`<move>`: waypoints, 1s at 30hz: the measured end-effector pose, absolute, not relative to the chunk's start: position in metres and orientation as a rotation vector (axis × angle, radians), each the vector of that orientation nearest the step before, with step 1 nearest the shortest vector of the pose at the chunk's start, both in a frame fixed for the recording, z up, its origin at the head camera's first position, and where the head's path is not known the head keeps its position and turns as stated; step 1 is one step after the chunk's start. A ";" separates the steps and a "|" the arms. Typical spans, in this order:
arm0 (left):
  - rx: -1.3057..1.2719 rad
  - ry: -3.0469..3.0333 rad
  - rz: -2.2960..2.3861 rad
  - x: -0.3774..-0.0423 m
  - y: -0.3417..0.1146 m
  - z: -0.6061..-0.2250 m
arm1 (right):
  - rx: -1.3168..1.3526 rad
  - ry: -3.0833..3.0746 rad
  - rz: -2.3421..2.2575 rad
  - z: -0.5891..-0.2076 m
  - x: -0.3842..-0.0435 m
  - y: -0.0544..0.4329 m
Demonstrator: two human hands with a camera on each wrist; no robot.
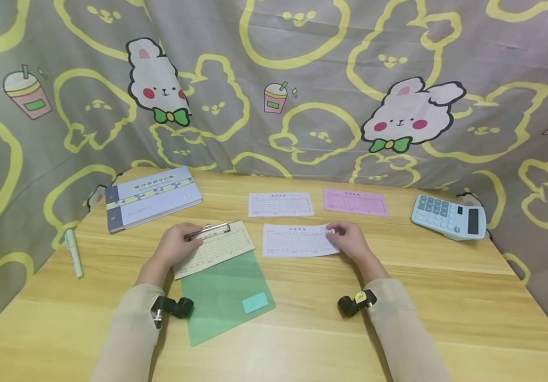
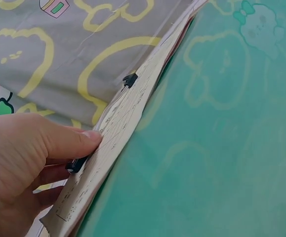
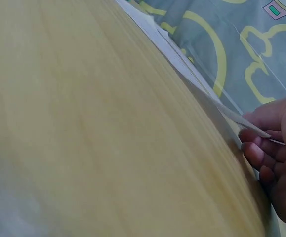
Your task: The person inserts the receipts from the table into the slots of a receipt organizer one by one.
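Lift the form by its end, keep the clipboard steady

The right hand (image 1: 353, 241) pinches the right end of a white rectangular printed paper form (image 1: 295, 241), raised there off the wood-grain table (image 1: 312, 334). The left hand (image 1: 176, 245) grips the top of a green translucent plastic clipboard (image 1: 223, 292), its thumb beside the silver metal clip (image 1: 214, 229), where a pale yellow printed paper slip (image 1: 223, 249) lies. Whether it presses the clip's lever, I cannot tell.

The step looks like taking up this form while steadying the board. Thin paper should bend easily, so a light pinch at the margin, peeled up at a low angle, ought to spare it a crease. Keep the left grip firm so the board does not swing, and the thumb flat so the yellow slip does not skew. Mind the second white form (image 1: 281, 204), just beyond the pinched one: a dragging edge could nudge it.
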State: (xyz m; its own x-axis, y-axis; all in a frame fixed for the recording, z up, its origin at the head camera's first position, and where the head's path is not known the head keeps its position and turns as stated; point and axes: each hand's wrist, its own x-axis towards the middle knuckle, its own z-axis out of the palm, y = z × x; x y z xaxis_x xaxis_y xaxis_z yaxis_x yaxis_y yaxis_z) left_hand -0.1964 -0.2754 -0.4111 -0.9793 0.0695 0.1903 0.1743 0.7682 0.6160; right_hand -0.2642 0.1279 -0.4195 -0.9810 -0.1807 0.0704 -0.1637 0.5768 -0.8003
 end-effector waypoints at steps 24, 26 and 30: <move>-0.156 -2.821 -0.942 -0.192 -0.274 -0.413 | -0.196 2.845 -1.421 -0.418 -0.248 0.123; -0.182 -2.848 -0.925 -0.193 -0.273 -0.410 | -0.209 2.842 -1.431 -0.418 -0.248 0.123; -0.232 -2.953 -0.969 -0.197 -0.276 -0.398 | -0.220 2.844 -1.450 -0.419 -0.247 0.124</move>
State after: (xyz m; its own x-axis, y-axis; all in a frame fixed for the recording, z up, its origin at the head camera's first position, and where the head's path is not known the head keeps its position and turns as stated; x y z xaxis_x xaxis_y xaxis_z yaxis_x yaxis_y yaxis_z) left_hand -0.1965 -0.2759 -0.3976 -0.9886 0.1334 0.0703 0.1491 0.7957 0.5870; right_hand -0.2468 0.1240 -0.4186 -0.9888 -0.0960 0.1140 -0.1487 0.5800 -0.8009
